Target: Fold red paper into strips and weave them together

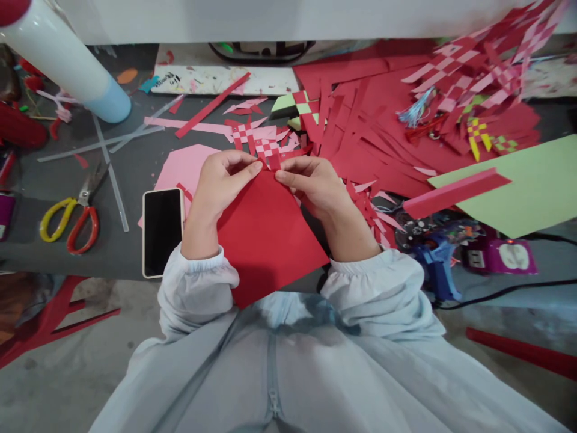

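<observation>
- Red sheet (270,240) of paper, held in front of the person at the counter (121,255), its narrow far end between the two hands and its near corner reaching past the front edge toward the pale jacket (306,367). Whether it rests on the surface or is lifted, I can't tell.
- The left hand (225,183) pinches that far end between thumb and fingers; the right hand (313,183) pinches it just beside, the two thumbs a little apart.
- To my eye, the step in hand is working that tip, perhaps folding or lining up its edges; the fingers hide any crease.
- As I judge it, the next move calls for keeping both pinches matched, so that the edges agree before anything is pressed flat.
- Just beyond the fingertips lie woven red-and-pink pieces (268,147); I can't make out whether they touch the sheet.
- Near the left wrist are a phone (162,231) and pink paper (184,165); farther left, scissors (76,219) and translucent sticks (115,192).
- On the right, red strips (351,126) spread out behind a green sheet (536,186), with what looks like a blue glue gun (437,267) nearer the edge.
</observation>
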Motion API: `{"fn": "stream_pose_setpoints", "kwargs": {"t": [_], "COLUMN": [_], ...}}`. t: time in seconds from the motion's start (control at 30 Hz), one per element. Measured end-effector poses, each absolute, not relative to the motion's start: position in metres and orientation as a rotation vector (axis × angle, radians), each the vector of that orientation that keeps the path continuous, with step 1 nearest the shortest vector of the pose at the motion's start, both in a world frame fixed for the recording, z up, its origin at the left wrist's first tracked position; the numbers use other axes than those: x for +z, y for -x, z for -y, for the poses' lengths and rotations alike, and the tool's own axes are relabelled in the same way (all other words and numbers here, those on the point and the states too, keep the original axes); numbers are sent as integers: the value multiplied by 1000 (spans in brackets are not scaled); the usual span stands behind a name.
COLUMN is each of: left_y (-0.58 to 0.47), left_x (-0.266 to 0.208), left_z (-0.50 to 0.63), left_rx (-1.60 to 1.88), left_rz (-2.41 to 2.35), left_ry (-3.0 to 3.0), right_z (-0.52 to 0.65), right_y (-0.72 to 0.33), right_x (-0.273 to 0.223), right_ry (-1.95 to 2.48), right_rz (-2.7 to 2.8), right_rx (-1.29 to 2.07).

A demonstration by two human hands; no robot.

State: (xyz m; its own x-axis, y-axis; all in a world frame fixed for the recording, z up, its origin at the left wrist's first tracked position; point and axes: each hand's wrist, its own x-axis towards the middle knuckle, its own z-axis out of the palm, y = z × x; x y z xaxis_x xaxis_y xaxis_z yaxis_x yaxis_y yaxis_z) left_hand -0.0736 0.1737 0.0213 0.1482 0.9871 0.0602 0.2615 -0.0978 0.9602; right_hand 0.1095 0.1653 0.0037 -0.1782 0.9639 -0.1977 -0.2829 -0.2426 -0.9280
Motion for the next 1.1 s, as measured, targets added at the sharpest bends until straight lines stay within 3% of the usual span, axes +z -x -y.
{"fn": "stream_pose_setpoints", "kwargs": {"t": [0.27,1.1], "left_y": [81,84], "left_x": [31,23], "left_z": [-169,-171], "left_rx": [765,815], "left_rz": [-1260,-1334], "left_ry": [-1577,-1657], "right_z": [-165,-161], "right_y": [-108,-111], "right_x": [2,6], "right_ry": [1117,1140], "right_rz": [938,986], "right_rx": [1636,1621]}}
